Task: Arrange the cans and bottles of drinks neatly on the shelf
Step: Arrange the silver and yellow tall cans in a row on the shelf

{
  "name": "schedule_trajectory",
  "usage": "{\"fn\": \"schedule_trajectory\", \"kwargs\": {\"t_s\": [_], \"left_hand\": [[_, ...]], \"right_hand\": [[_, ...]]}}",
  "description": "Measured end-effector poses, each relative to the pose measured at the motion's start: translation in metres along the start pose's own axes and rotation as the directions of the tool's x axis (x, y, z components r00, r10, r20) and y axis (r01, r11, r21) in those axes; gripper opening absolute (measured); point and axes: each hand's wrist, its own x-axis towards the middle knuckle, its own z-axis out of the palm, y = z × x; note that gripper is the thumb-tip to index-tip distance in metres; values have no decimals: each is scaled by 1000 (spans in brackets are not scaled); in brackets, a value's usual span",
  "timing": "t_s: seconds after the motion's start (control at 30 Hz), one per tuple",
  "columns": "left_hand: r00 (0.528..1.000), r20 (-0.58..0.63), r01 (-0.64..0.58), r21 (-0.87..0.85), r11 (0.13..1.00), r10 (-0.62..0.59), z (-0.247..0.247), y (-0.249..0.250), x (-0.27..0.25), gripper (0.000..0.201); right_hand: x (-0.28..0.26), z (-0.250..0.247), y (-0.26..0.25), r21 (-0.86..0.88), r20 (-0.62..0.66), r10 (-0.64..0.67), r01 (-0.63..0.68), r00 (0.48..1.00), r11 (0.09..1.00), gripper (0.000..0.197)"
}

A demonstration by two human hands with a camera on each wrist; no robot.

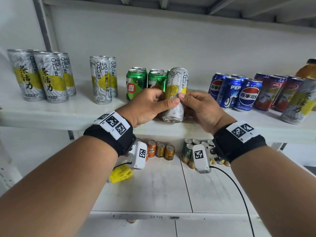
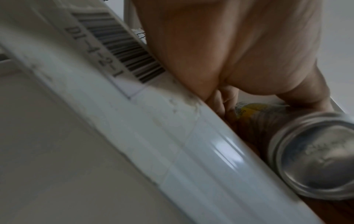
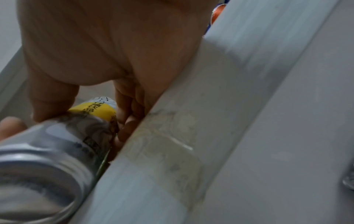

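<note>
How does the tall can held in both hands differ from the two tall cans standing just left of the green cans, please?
The held can is tilted and gripped by the left hand and right hand; the standing pair is upright and untouched. The held can shows its small-print back, the pair their fronts. All share the slim silver-and-yellow design.

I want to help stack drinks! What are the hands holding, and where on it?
Both hands, left hand and right hand, grip one silver-and-yellow tea can around its middle.
</note>
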Motion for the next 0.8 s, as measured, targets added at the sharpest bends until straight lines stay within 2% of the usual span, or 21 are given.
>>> {"fn": "schedule_trajectory", "kwargs": {"t_s": [0.1,0.23,0.33,0.4,0.5,0.63,0.73,0.8], "left_hand": [[1000,2,-2,-17,1000,2,1,1,-1,47],[1000,6,-4,-45,999,4,0,1,-2,56],[1000,9,-21,13,1000,21,0,0,-2,48],[999,0,-47,81,996,47,0,-1,-2,47],[997,-33,-61,158,986,67,0,-2,-1,57],[992,-63,-89,236,968,107,3,-1,-3,71],[991,-71,-90,289,953,115,2,1,-3,73],[994,-49,-77,283,956,94,0,2,-4,71]], "right_hand": [[-1,1,-2,18,-19,-12,12,1000,1000,73],[-3,1,-2,22,-22,-64,64,998,998,60],[-3,1,-2,32,-7,-80,80,997,996,58],[-1,-1,0,39,2,-88,87,996,995,59],[2,-3,3,19,0,-113,113,994,993,65],[2,-4,6,19,3,-142,142,990,990,58],[0,-2,4,54,-16,-139,140,990,989,73],[0,-1,3,92,-50,-129,133,990,987,72]]}}
